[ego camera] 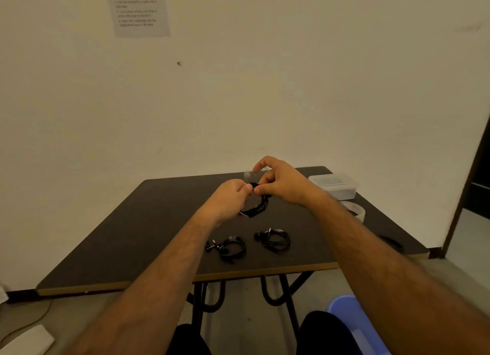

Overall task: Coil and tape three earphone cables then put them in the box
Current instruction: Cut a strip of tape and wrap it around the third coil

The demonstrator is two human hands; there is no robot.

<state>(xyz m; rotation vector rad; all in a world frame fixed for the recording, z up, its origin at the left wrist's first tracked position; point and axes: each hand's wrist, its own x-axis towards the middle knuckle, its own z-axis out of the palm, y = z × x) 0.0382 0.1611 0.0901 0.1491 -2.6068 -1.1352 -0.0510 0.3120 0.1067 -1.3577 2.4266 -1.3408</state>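
Observation:
Above the middle of the dark table point(132, 235), both hands hold a coiled black earphone cable point(258, 207). My left hand point(230, 199) pinches the coil's top from the left. My right hand point(281, 181) pinches it from the right, and a strip of clear tape point(250, 174) stands up between its fingers. Two more coiled black earphone cables lie nearer to me, one at the left point(229, 248) and one at the right point(273, 239). A clear plastic box point(335, 186) sits at the table's far right corner.
A roll of clear tape point(355, 210) lies just in front of the box. A dark object point(392, 242) rests near the right table edge. A blue plastic stool point(355, 323) stands by my right knee. A printed sheet point(139, 8) hangs on the wall.

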